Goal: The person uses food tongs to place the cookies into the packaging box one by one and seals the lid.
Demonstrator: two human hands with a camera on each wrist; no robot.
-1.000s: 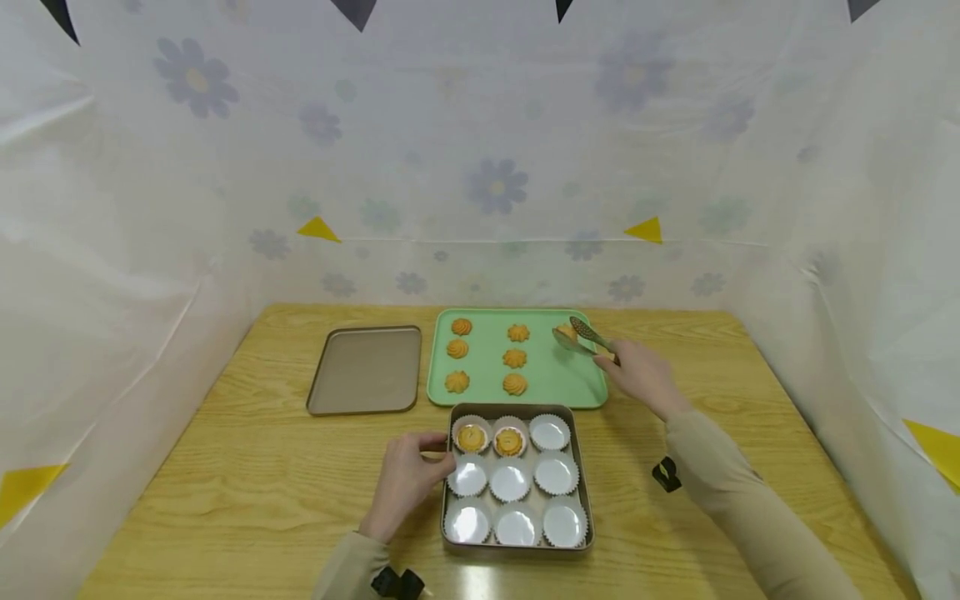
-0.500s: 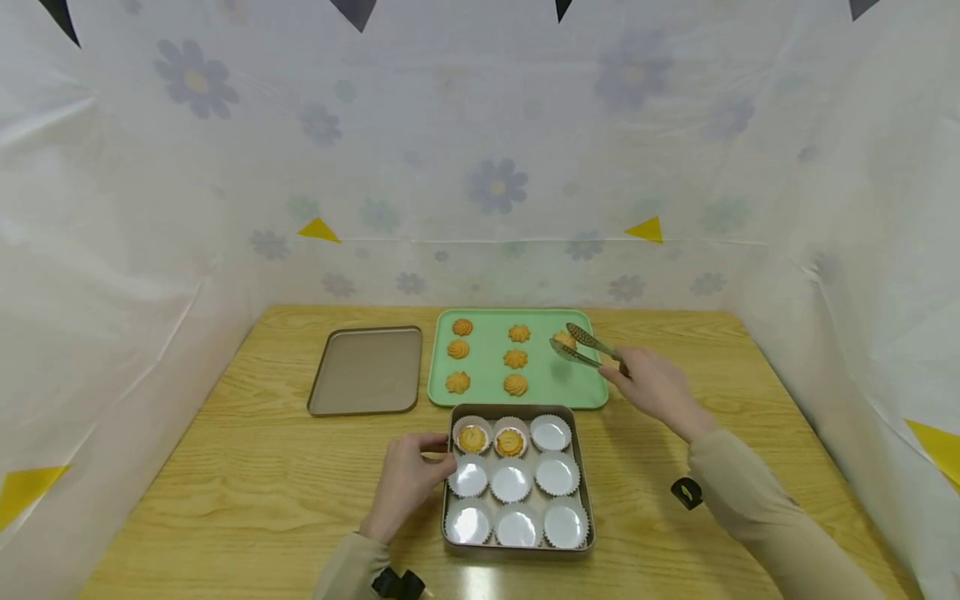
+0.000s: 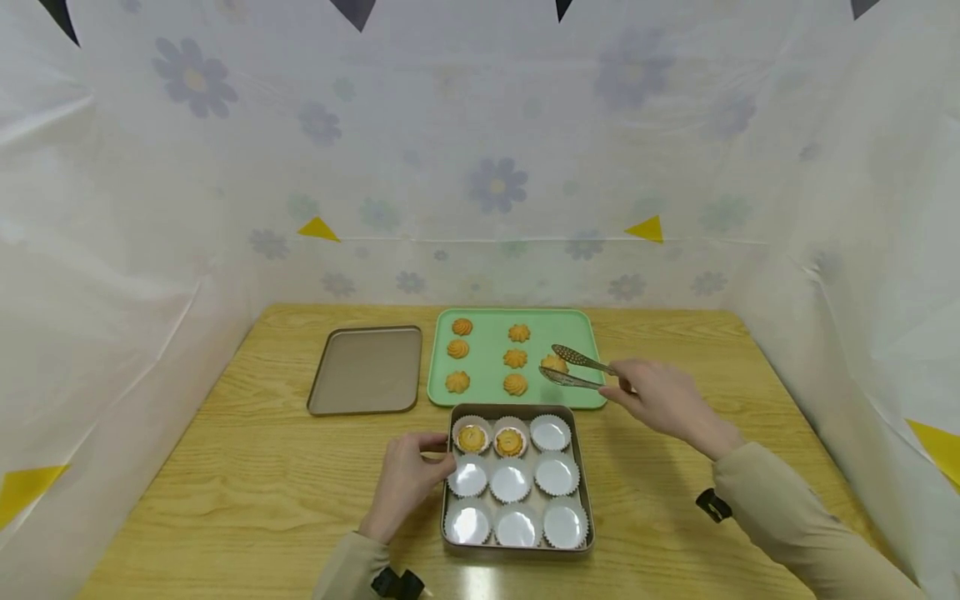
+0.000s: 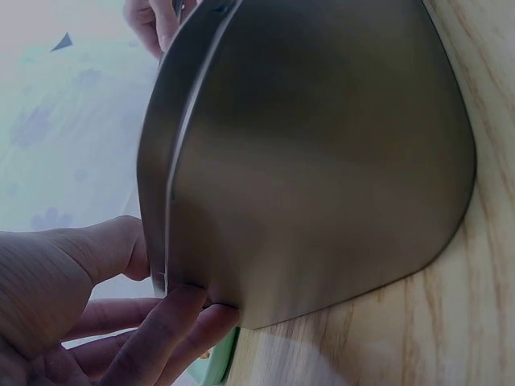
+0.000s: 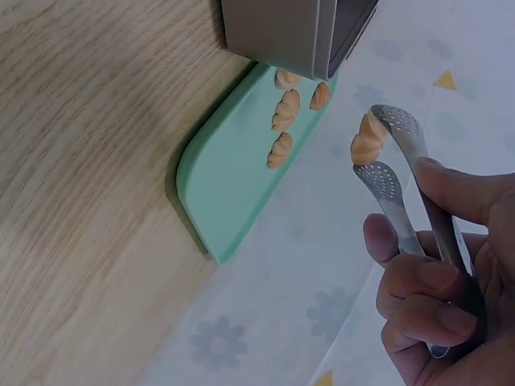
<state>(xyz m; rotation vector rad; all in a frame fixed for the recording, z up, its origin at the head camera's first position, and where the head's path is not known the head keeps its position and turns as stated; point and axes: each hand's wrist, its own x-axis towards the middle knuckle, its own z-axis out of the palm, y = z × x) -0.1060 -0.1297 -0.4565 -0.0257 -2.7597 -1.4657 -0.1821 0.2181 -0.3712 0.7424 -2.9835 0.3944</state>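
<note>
My right hand grips metal tongs with perforated tips. Between those tips is a golden piped cookie, lifted above the right part of a green tray. On that tray lie several other swirled cookies in two columns. My left hand pinches the left wall of a deep square baking pan, thumb at the rim and fingers against the outside. White paper cups line the pan in rows. Two cups in the far row hold a cookie each.
A flat brown tray lies left of the green one on the wooden table. The pan stands just in front of the green tray. A pale flowered sheet encloses the back and sides.
My right hand has drawn the tongs and the cookie toward me and slightly left, up off the green tray's far right. The left hand and the pan stay put.
</note>
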